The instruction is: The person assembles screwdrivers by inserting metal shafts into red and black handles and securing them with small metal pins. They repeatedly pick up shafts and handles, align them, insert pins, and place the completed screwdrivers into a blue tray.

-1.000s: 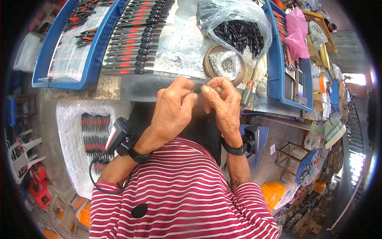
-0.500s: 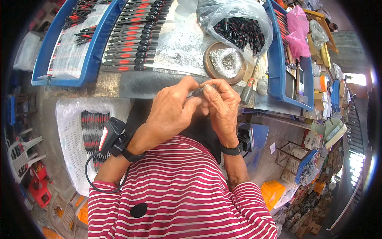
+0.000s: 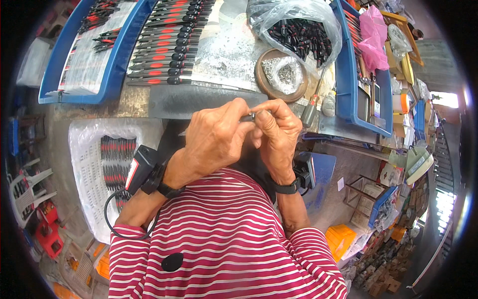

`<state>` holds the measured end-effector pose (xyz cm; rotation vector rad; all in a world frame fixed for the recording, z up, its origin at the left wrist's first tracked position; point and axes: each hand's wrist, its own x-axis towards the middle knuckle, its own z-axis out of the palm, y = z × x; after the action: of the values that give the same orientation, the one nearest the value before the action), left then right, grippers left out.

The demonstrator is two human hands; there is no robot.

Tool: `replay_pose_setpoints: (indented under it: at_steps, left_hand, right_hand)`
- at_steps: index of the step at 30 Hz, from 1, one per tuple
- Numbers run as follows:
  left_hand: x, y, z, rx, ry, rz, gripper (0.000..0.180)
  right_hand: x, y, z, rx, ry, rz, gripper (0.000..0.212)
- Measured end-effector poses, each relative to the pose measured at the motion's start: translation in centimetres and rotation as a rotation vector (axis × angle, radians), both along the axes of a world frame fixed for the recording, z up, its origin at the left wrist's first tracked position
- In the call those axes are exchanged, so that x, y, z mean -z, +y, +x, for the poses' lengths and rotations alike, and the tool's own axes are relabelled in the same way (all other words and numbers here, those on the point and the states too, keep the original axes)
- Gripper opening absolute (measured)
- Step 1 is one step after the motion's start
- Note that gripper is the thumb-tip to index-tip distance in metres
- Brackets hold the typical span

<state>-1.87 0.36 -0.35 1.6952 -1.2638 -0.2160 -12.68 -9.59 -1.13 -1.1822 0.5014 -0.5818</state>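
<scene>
Both hands meet at the front edge of the bench, fingertips almost touching. Between them is a small dark cylindrical piece point(image 3: 247, 118), mostly hidden by fingers. My left hand point(image 3: 215, 132) is closed on one end of it, thumb and curled fingers pressed together. My right hand point(image 3: 279, 132) pinches the other end between thumb and forefinger, where a small shiny bit shows. A pale tip juts from behind my left hand near the wrist; what it belongs to is hidden. Just beyond lies a round brown dish point(image 3: 260, 74) with a plastic bag of small metal parts point(image 3: 284, 74).
A row of slim black-and-red tools point(image 3: 164, 57) lies at the back left beside a blue tray point(image 3: 115, 70). A clear bag point(image 3: 259, 15) holds small black-and-red parts. A screwdriver point(image 3: 310, 110) and another blue tray point(image 3: 348, 94) are right. A white lined basket point(image 3: 84, 164) stands lower left.
My hands stay together at nearly the same spot. My left hand has turned slightly, covering more of the dark piece, and a pale tip now shows behind it.
</scene>
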Motion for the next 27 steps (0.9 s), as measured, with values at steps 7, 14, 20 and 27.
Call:
replay_pose_setpoints:
  at_steps: [7,14,20,27]
  left_hand:
    - [0.8,-0.3,-0.3,-0.091,0.096,-0.024,0.012]
    - [0.7,0.2,0.2,-0.068,0.102,-0.017,0.011]
    - [-0.1,0.7,1.5,0.101,0.349,0.149,0.01]
    - [-1.4,0.8,2.5,0.282,0.943,0.224,0.021]
  right_hand:
    - [0.9,0.6,0.9,0.057,-0.1,0.041,0.012]
    - [1.4,1.2,1.3,0.085,-0.144,-0.02,0.012]
    - [1.7,0.7,0.7,0.032,-0.13,-0.03,0.012]
    - [1.5,0.0,0.4,-0.008,-0.099,-0.112,0.01]
